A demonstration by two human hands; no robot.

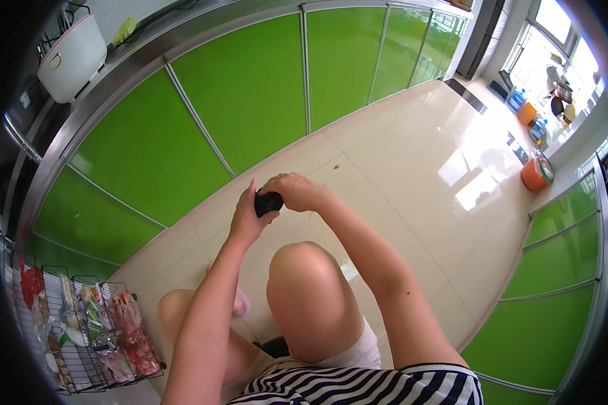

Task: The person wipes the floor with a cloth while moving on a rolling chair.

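Note:
Out in front of my knees, above the tiled floor, both hands meet at a small black rounded object (268, 204). My left hand (247, 215) holds it from the left, with the thumb underneath and the fingers pointing up. From the right, my right hand (298, 191) bends over its top, and the fingertips grip its upper edge. What the object is cannot be told, as the fingers cover part of it.
Green glossy cabinets (243, 86) run along the far left, under a metal-edged counter with a white pot (73, 58). A wire rack (88, 334) of bagged food stands at lower left. More green cabinets (547, 314) line the right. An orange bucket (534, 174) sits beyond the pale floor (395, 167).

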